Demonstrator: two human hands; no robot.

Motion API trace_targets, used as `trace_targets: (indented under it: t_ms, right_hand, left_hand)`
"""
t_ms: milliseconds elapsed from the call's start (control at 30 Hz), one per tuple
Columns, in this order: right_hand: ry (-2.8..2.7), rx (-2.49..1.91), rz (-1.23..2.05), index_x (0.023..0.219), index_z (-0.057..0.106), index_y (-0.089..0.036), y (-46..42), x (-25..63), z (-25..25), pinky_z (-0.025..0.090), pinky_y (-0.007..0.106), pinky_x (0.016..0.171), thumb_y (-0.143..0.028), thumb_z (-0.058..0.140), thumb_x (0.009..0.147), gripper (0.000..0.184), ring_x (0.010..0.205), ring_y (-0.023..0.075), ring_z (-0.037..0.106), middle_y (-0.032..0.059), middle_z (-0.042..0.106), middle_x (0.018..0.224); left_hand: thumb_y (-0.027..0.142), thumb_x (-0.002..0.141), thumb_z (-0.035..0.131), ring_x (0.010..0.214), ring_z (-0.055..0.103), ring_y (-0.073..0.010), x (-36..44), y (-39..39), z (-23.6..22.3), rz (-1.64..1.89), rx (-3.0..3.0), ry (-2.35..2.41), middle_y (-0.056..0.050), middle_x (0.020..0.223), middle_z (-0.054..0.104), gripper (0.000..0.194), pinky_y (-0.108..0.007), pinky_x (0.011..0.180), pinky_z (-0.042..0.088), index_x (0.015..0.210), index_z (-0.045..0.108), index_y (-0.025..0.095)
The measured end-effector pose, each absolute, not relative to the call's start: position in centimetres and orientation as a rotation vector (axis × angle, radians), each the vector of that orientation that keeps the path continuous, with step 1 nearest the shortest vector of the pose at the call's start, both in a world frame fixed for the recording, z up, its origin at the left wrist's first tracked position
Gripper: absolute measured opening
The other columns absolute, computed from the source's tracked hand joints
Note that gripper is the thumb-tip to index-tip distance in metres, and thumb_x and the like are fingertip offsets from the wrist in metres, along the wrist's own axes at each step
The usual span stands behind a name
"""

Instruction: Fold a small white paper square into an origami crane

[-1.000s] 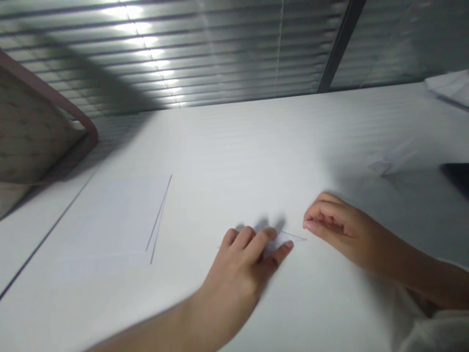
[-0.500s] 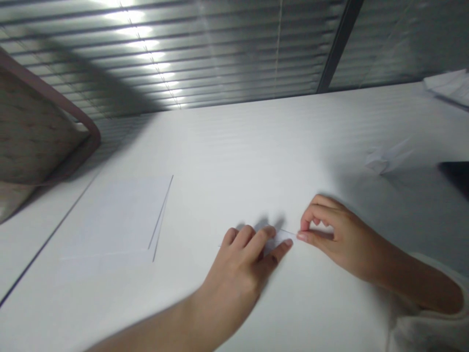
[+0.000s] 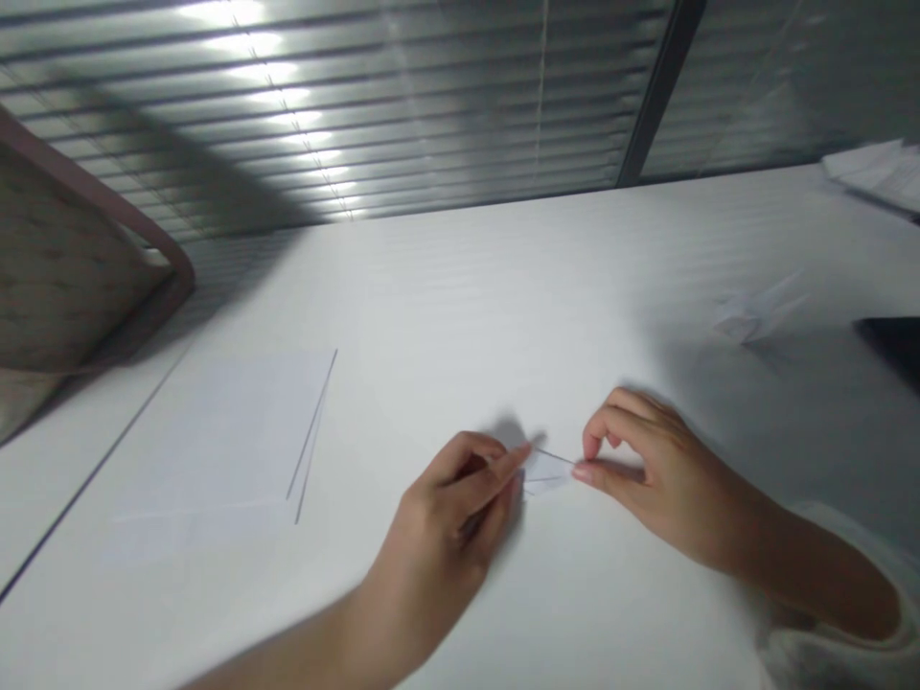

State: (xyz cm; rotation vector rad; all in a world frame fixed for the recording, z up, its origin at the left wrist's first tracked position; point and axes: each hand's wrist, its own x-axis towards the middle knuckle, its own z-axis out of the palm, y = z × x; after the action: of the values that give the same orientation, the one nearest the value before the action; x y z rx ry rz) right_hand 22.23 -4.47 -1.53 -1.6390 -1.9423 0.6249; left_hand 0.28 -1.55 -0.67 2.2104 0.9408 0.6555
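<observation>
Locate the small folded paper (image 3: pixel 546 471) on the white tabletop (image 3: pixel 460 307), directly between the two hands and apparently in contact with both. Read its long axis as roughly left to right, with the upper edge sloping slightly down toward the right hand (image 3: pixel 668 479). Find the right end at the right thumb and index finger, closed together in a pinch on the tip. Find the opposite end at the left hand (image 3: pixel 446 522), with fingers curled and one fingertip at the upper edge; partly hidden there, hence impossible to tell whether gripped or merely steadied. Treat neither hand as clearly nearer. Note the loose sheets (image 3: pixel 216 422) well apart to the left, and the folded paper figure (image 3: pixel 740 324) beyond the right hand, near the dark object (image 3: pixel 891 345).
</observation>
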Motion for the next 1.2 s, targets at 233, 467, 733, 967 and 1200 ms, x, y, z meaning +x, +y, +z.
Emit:
trace_targets:
  t_ms: [233, 467, 733, 967, 1200]
  right_hand:
    - [-1.966, -1.428, 0.755, 0.084, 0.056, -0.023, -4.8, 21.2, -0.9, 0.042, 0.031, 0.077, -0.008, 0.055, 0.085, 0.015, 0.086, 0.0152, 0.053, -0.0002, 0.057, 0.086]
    - [-1.935, -1.521, 0.718, 0.076, 0.052, -0.022, -4.7, 19.7, -1.2, 0.040, 0.033, 0.072, -0.016, 0.062, 0.084, 0.014, 0.079, 0.0167, 0.053, -0.0009, 0.057, 0.079]
    - [-1.945, -1.619, 0.712, 0.070, 0.051, -0.021, -4.2, 19.4, -0.9, 0.039, 0.032, 0.069, -0.014, 0.064, 0.080, 0.018, 0.075, 0.0162, 0.052, -0.0016, 0.055, 0.074]
    - [-2.059, -1.610, 0.600, 0.073, 0.052, -0.022, -3.8, 19.7, -1.5, 0.038, 0.031, 0.068, -0.012, 0.065, 0.077, 0.017, 0.073, 0.0163, 0.054, -0.0026, 0.055, 0.073]
    - [-2.039, -1.575, 0.584, 0.073, 0.052, -0.022, -3.9, 19.5, -1.6, 0.038, 0.030, 0.068, -0.010, 0.063, 0.078, 0.017, 0.074, 0.0154, 0.053, -0.0019, 0.055, 0.074]
  left_hand:
    - [0.012, 0.086, 0.056, 0.081, 0.056, -0.0125, 0.2, -1.3, -0.1, 0.583, 2.062, 1.097, -0.003, 0.098, 0.052, 0.008, -0.024, 0.071, 0.051, 0.085, 0.058, 0.019]
    - [0.009, 0.086, 0.055, 0.080, 0.055, -0.0121, 0.6, -1.4, 0.2, 0.587, 2.070, 1.091, -0.004, 0.096, 0.051, 0.009, -0.023, 0.070, 0.050, 0.083, 0.055, 0.018]
    - [0.007, 0.085, 0.055, 0.078, 0.055, -0.0115, 0.5, -1.4, -0.3, 0.586, 2.080, 1.087, -0.005, 0.096, 0.051, 0.010, -0.022, 0.067, 0.050, 0.085, 0.055, 0.017]
    - [0.009, 0.093, 0.045, 0.083, 0.055, -0.0170, -0.5, -2.5, -0.3, 0.672, 2.688, 0.751, -0.007, 0.097, 0.063, 0.022, -0.028, 0.070, 0.049, 0.112, 0.056, 0.012]
    - [0.014, 0.091, 0.043, 0.062, 0.056, -0.0180, -0.1, -4.2, 0.0, 0.361, 3.029, 0.683, -0.006, 0.074, 0.065, 0.034, -0.034, 0.054, 0.043, 0.120, 0.054, 0.002]
